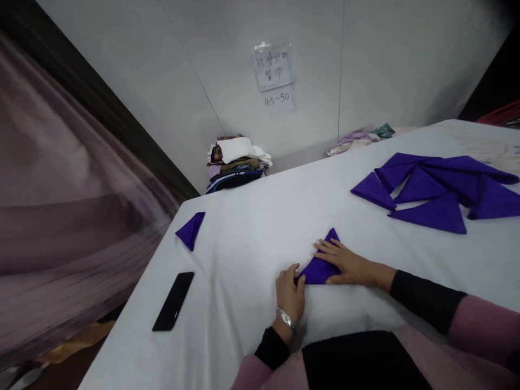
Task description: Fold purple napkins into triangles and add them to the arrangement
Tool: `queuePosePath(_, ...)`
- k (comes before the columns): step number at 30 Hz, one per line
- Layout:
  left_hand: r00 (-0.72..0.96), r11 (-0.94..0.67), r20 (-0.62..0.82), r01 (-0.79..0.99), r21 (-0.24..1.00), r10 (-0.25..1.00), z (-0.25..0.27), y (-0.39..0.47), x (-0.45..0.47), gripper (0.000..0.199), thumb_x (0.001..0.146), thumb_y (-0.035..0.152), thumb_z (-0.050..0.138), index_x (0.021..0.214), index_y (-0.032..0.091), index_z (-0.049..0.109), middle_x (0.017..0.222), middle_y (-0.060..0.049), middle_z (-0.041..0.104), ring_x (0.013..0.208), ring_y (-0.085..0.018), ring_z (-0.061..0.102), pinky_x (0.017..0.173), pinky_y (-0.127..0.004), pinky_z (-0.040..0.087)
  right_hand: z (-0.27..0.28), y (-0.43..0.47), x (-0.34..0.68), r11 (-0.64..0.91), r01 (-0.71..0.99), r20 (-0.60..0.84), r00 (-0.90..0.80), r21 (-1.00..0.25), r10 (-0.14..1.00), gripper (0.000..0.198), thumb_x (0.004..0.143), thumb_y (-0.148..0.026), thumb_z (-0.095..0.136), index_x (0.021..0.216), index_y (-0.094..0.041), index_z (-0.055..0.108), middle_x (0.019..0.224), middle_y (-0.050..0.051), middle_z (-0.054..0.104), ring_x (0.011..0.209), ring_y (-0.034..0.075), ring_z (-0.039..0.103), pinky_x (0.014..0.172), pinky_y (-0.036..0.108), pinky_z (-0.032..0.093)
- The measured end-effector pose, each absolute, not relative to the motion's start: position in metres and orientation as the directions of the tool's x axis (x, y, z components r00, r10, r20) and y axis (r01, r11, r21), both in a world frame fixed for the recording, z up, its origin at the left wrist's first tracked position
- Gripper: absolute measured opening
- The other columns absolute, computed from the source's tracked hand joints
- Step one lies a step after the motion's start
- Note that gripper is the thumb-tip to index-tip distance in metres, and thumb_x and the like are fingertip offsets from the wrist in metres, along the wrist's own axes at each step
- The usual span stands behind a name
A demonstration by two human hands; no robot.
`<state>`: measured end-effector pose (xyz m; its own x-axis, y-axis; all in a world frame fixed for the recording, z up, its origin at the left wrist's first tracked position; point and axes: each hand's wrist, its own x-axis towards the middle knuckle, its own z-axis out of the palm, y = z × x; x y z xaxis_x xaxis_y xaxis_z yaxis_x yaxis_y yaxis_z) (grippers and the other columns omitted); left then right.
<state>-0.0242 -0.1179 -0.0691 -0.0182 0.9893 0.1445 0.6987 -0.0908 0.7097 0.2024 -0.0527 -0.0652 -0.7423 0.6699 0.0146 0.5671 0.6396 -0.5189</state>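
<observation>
1. My left fingers point(291, 271): closed on the left tip of one purple cloth point(317, 273), near the tabletop's point(244, 244) near edge, apparently anchoring it.
2. My right fingers point(331, 251): open, spread flat over that cloth, likely to keep its layers pressed.
3. Black phone point(174, 301): by the left edge, presumably clear of my elbows.
4. Small purple piece point(190, 231): near the far-left corner, alone.
5. Purple triangles point(436, 214): grouped toward the far edge, on my right, probably leaving me room.
6. Garment stack point(238, 162): beyond the far edge.
</observation>
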Motion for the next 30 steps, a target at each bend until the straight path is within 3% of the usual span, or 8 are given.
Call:
queuePosePath(9, -0.063, -0.096, 0.181, 0.658, 0.747, 0.981, -0.077, -0.123, -0.037, 0.027, 0.079, 0.022, 0.053, 0.106, 0.019, 0.058, 0.083, -0.003, 0.065, 0.084, -0.020, 0.059, 0.083, -0.041, 0.043, -0.063, -0.053, 0.202, 0.627, 0.568, -0.010, -0.745, -0.533, 0.666, 0.080, 0.076, -0.066, 0.050, 0.141, -0.022, 0.031, 0.149, 0.011, 0.022, 0.137, 0.030, 0.011, 0.109, 0.053, 0.004)
queuePosePath(23, -0.087, -0.069, 0.202, 0.752, 0.655, 0.975, -0.070, -0.123, -0.030, 0.020, 0.077, 0.013, 0.051, 0.093, 0.019, 0.062, 0.086, -0.003, 0.066, 0.092, -0.020, 0.057, 0.091, -0.043, 0.038, -0.066, -0.052, 0.204, 0.659, 0.555, 0.011, -0.761, -0.507, 0.649, 0.076, 0.078, -0.064, 0.047, 0.140, -0.023, 0.032, 0.149, 0.009, 0.022, 0.137, 0.030, 0.012, 0.109, 0.052, 0.004)
queuePosePath(27, -0.018, -0.186, 0.326, 0.789, 0.586, 0.945, -0.060, -0.123, -0.022, 0.029, 0.079, 0.010, 0.045, 0.103, 0.017, 0.059, 0.114, -0.008, 0.061, 0.115, -0.023, 0.047, 0.099, -0.045, 0.035, -0.066, -0.053, 0.203, 0.665, 0.569, 0.005, -0.758, -0.484, 0.652, 0.075, 0.080, -0.064, 0.045, 0.140, -0.021, 0.032, 0.148, 0.012, 0.023, 0.136, 0.031, 0.012, 0.108, 0.053, 0.006)
queuePosePath(30, 0.205, -0.343, 0.316, 0.807, 0.481, 0.926, -0.049, -0.126, -0.003, 0.035, 0.086, 0.020, 0.042, 0.120, 0.019, 0.050, 0.136, -0.008, 0.046, 0.129, -0.022, 0.033, 0.107, -0.047, 0.025, -0.068, -0.053, 0.202, 0.675, 0.571, 0.011, -0.760, -0.468, 0.650, 0.076, 0.080, -0.064, 0.045, 0.141, -0.021, 0.031, 0.148, 0.012, 0.025, 0.136, 0.031, 0.012, 0.108, 0.054, 0.007)
